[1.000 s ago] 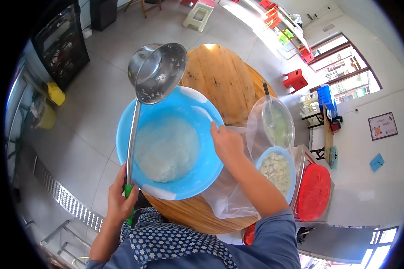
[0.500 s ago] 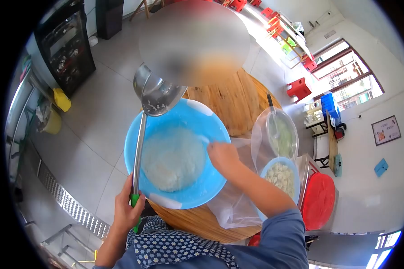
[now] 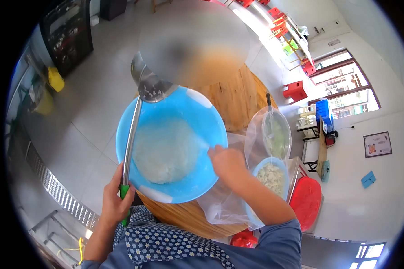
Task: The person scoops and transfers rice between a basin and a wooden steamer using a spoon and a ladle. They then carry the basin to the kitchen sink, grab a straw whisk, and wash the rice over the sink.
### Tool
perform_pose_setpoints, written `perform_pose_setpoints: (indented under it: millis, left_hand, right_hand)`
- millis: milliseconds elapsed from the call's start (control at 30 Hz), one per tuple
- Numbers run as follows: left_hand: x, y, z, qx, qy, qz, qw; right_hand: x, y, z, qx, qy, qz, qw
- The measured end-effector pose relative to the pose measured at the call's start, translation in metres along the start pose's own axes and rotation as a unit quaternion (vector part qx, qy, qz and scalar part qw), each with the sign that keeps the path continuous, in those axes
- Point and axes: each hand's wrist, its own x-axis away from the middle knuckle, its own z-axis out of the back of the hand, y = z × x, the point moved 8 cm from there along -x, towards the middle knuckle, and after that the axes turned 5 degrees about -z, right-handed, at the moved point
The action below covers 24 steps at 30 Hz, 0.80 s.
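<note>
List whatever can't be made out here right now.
All in the head view:
- Metal ladle: part of its bowl, hidden by the blurred oval at upper middle.
- Wooden table: part of its far side, under that same blur.
- Right hand: fingertips blurred; whether they pinch anything is unclear.
- Framed wall sign: lettering too small to read.

L grip (image 3: 117, 200) is clenched, R grip (image 3: 226, 163) curled, both fwd.
</note>
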Motion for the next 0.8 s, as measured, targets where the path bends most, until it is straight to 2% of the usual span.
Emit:
perform_pose_setpoints:
  millis: [67, 133, 200, 233, 300, 333, 400, 467, 500, 567, 600, 667, 700, 733, 800]
  left_hand:
    - [0.002, -0.005, -0.001, -0.013, -0.014, 0.023, 1.000]
    - [0.000, -0.003, 0.000, -0.008, -0.004, 0.007, 1.000]
    - [-0.001, -0.002, 0.001, -0.004, -0.003, 0.003, 1.000]
    - [-0.002, -0.002, 0.000, -0.001, -0.004, -0.004, 1.000]
    - [-0.006, -0.002, -0.001, -0.014, -0.004, -0.021, 1.000]
    - [-0.006, 0.000, -0.002, -0.031, -0.008, -0.039, 0.999]
    - [-0.006, 0.002, -0.003, -0.011, -0.017, 0.002, 1.000]
    - [-0.003, -0.003, -0.001, 0.004, -0.021, 0.039, 0.999]
    - [-0.003, -0.005, -0.003, -0.002, -0.019, 0.010, 1.000]
    - [-0.003, -0.004, 0.000, -0.017, -0.014, -0.024, 0.999]
    - [-0.004, -0.002, 0.001, -0.020, -0.012, -0.023, 0.999]
    - [-0.003, -0.001, 0.002, -0.007, -0.011, -0.006, 1.000]
    - [-0.002, -0.001, 0.002, -0.011, -0.012, -0.005, 1.000]
    - [-0.001, -0.003, 0.002, -0.001, -0.014, 0.010, 1.000]
    - [-0.002, -0.006, 0.002, 0.008, -0.010, 0.019, 1.000]
  right_hand:
    - [-0.005, 0.017, -0.005, -0.001, 0.003, -0.027, 1.000]
    - [-0.002, 0.020, -0.008, -0.002, 0.015, -0.054, 0.998]
    - [0.016, -0.005, -0.026, -0.024, -0.092, 0.031, 0.995]
    - [0.020, -0.007, -0.026, -0.023, -0.097, 0.033, 0.995]
    - [0.020, -0.011, -0.004, -0.058, -0.027, 0.008, 0.998]
    - [0.019, -0.009, -0.002, -0.062, -0.035, 0.015, 0.997]
    - [0.017, 0.020, 0.019, -0.068, 0.043, -0.039, 0.996]
    - [0.026, 0.026, 0.034, -0.223, -0.006, -0.020, 0.975]
    - [0.036, 0.021, 0.047, -0.230, -0.008, -0.017, 0.973]
    - [0.061, 0.000, 0.054, -0.284, -0.120, 0.017, 0.951]
    - [0.066, -0.006, 0.059, -0.286, -0.120, 0.020, 0.950]
    - [0.076, -0.022, 0.046, -0.210, -0.218, 0.021, 0.953]
    - [0.074, -0.024, 0.038, -0.158, -0.195, 0.038, 0.967]
    - [0.073, -0.022, 0.024, -0.161, -0.195, 0.036, 0.967]
    - [0.056, 0.000, 0.007, -0.135, -0.106, -0.031, 0.985]
